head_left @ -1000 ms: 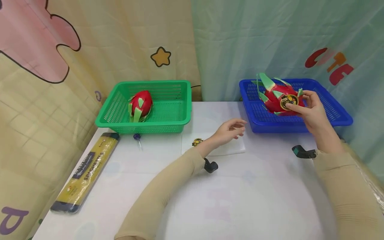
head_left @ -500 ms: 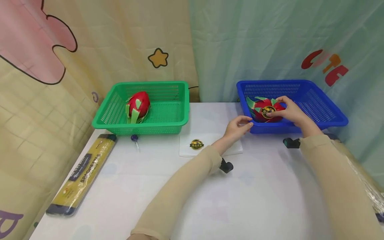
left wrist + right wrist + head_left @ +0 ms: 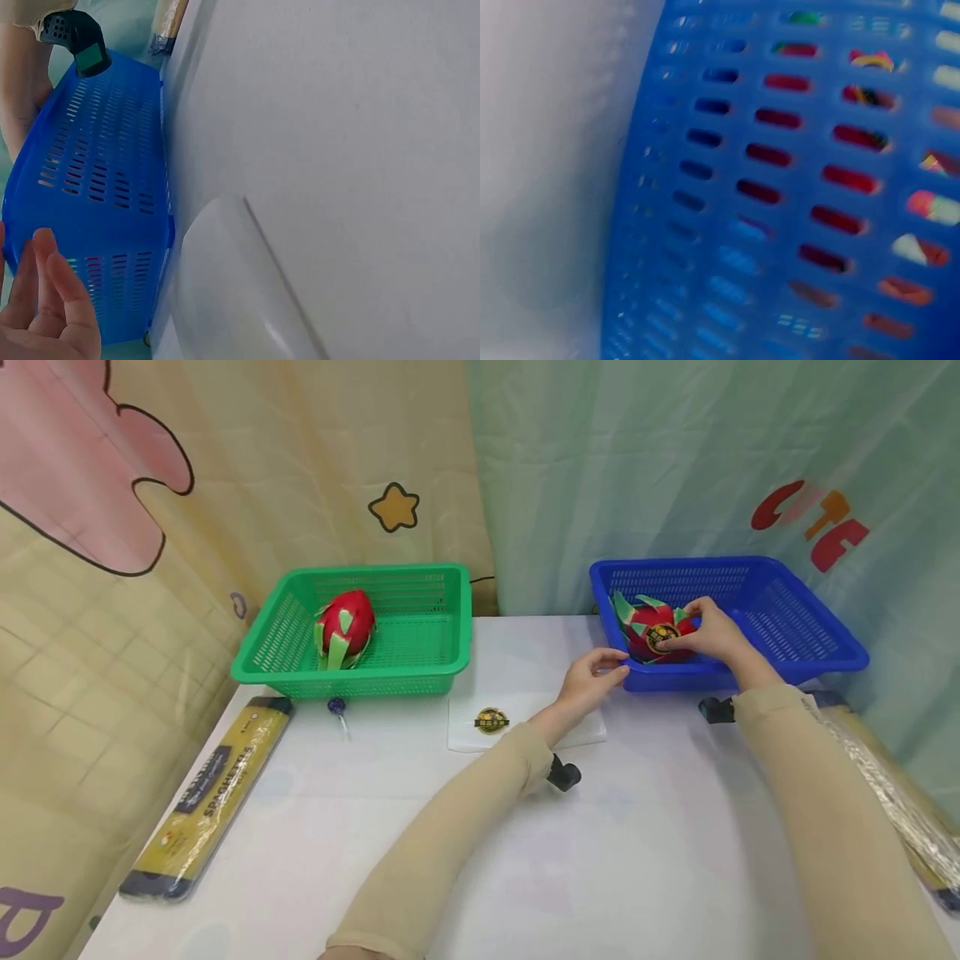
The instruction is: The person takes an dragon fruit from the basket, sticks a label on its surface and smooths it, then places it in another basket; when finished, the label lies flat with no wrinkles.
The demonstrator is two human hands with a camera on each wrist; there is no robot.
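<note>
In the head view my right hand (image 3: 708, 635) reaches into the blue plastic basket (image 3: 750, 675) at the back right. Its thumb and fingers grip a red dragon fruit (image 3: 639, 648) with green leaf tips and a round black-and-gold sticker. The fruit sits low inside the left end of the basket. Through the slots in the right wrist view, the red dragon fruit (image 3: 769, 154) shows behind the basket wall (image 3: 727, 307). My left hand (image 3: 588, 683) pinches the rim at the basket's near left corner; in the left wrist view its fingers (image 3: 49, 277) lie by the outer wall.
A second dragon fruit (image 3: 349, 618) lies in the green basket (image 3: 352, 678) at the back left. Between the baskets is a flat white bag (image 3: 525, 714) with a gold logo. A lollipop (image 3: 337, 706) and spaghetti packs (image 3: 217, 785) lie left; another pack (image 3: 892, 793) lies right.
My right hand has lowered the dragon fruit from above the rim down into the blue basket, shifting left. My left hand has moved right to the basket's corner.
</note>
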